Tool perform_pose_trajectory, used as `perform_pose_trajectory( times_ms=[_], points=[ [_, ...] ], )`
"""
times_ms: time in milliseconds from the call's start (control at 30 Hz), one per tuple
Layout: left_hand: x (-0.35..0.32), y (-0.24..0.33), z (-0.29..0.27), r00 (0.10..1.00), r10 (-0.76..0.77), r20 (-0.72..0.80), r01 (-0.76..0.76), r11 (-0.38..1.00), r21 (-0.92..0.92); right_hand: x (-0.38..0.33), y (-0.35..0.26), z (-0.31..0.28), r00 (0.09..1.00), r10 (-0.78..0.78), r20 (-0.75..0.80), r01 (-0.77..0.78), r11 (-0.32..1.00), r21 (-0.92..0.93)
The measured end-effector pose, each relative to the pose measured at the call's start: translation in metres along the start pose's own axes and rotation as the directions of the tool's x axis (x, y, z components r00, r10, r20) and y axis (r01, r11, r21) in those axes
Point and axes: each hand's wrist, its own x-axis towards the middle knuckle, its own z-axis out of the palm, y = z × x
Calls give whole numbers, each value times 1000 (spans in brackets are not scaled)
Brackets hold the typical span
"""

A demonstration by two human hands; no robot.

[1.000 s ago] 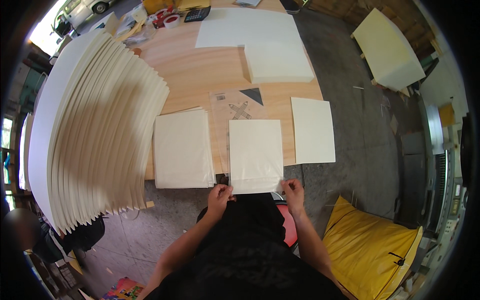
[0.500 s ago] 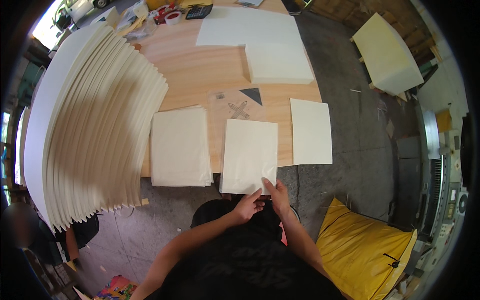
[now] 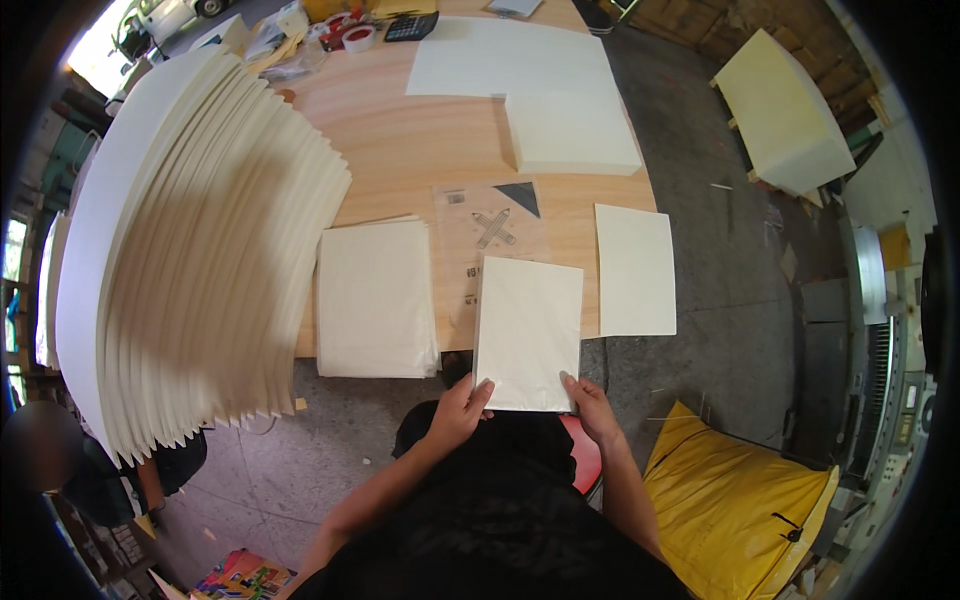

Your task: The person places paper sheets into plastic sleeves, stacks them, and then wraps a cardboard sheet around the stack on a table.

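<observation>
Both hands hold a pack of cream paper (image 3: 530, 330) that looks wrapped in clear plastic, over the table's near edge. My left hand (image 3: 460, 410) grips its lower left corner, thumb on top. At the lower right corner my right hand (image 3: 594, 405) has its thumb on the face and its fingers behind. Beyond the pack lies a clear plastic bag (image 3: 515, 245) printed with crossed pencils and a dark corner, partly covered by it. To the left sits a pile of similar packs (image 3: 375, 300). A stack of cream sheets (image 3: 637, 270) lies to the right.
Tall fanned piles of large paper (image 3: 210, 250) fill the table's left side. White sheet stacks (image 3: 570, 130), a calculator (image 3: 411, 27) and tape rolls (image 3: 358, 38) lie farther back on the wooden table (image 3: 400, 150). A yellow bag (image 3: 740, 500) stands on the floor at right. Another person (image 3: 110, 480) is at far left.
My hands have moved apart from the middle of the pack's lower edge to its two lower corners. The pack has shifted slightly right and nearer to me. My view has shifted a little.
</observation>
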Motion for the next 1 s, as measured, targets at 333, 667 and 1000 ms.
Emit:
perform_pose_trajectory(
  times_ms=[333, 667, 1000],
  points=[
    [-40, 47, -161, 766, 263, -587, -107, 952, 287, 33, -61, 191, 914, -190, 358, 327, 868, -375],
    [-22, 14, -185, 549, 589, -593, 303, 521, 798, 23, -59, 95, 999, -39, -20, 35, 979, -200],
    [90, 88, -33, 829, 515, 220, -431, 336, 837, 68, -61, -103, 728, 54, -684, 310, 863, 399]
  ],
)
